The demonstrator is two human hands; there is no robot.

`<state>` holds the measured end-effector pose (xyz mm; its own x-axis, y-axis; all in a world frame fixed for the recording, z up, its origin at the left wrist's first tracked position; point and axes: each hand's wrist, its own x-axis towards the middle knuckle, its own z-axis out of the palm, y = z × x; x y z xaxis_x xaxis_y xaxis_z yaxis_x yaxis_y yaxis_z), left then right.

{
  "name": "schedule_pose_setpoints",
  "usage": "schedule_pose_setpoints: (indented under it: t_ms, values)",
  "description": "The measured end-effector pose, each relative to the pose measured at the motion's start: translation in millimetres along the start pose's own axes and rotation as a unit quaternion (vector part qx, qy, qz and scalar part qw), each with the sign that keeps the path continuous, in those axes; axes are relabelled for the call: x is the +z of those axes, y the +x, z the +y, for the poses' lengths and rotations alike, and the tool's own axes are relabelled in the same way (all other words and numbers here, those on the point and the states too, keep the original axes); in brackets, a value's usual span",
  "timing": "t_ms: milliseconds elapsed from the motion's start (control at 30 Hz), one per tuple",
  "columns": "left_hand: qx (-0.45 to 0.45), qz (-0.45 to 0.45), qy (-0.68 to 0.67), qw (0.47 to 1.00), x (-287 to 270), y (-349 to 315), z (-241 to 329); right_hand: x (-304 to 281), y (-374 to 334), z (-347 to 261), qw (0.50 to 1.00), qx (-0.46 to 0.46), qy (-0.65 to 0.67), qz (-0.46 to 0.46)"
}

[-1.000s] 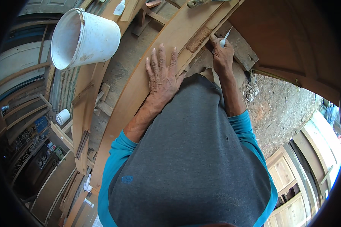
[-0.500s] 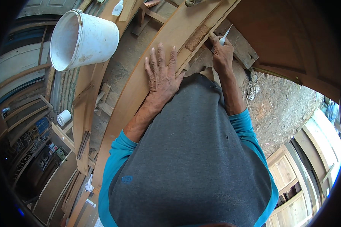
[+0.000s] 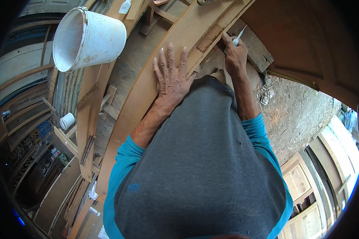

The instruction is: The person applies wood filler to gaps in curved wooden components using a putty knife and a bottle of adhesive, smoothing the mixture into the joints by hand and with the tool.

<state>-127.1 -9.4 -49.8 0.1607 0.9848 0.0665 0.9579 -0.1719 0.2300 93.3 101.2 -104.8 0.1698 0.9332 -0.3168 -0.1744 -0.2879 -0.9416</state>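
Note:
My left hand lies flat on a long wooden board, its fingers stretched out toward the far end. Along the board's right side runs a narrow recess with a patch of sawdust in it. In my right hand, just right of that edge, is a small white glue bottle. Its thin pointed nozzle sticks up and to the right, past my curled fingers; most of the bottle's body is hidden in my grip.
A white bucket lies tipped at the upper left, beside a second small white bottle. Further left is a small white pail. A large brown wooden panel fills the upper right. Panelled wooden doors lie at the lower right.
Very little differs. The view has shifted slightly; my left hand stays flat on the board and my right hand keeps hold of the glue bottle.

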Motion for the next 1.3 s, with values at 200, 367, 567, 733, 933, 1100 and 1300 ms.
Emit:
schedule_pose_setpoints:
  t_ms: [200,367,567,733,933,1100,1300]
  values:
    - [0.0,0.006,0.01,1.0,2,0,1,-3,5,12,1.0,-0.019,-0.009,0.003]
    - [-0.007,-0.002,0.005,1.0,0,0,2,-6,7,14,1.0,-0.012,-0.019,0.003]
    - [-0.027,-0.007,-0.031,0.999,-8,7,3,-3,6,10,1.0,-0.01,0.011,-0.001]
    - [-0.052,0.0,-0.055,0.997,-14,21,-2,4,-3,-7,1.0,0.004,0.024,0.008]
    - [-0.064,-0.009,-0.067,0.996,-15,45,0,0,4,7,0.999,0.001,0.033,-0.002]
    - [-0.05,0.009,-0.037,0.998,-8,58,3,-2,4,6,1.0,-0.005,0.011,0.001]
    - [-0.055,0.02,-0.026,0.998,-7,56,9,-3,3,-3,1.0,-0.016,-0.012,-0.013]
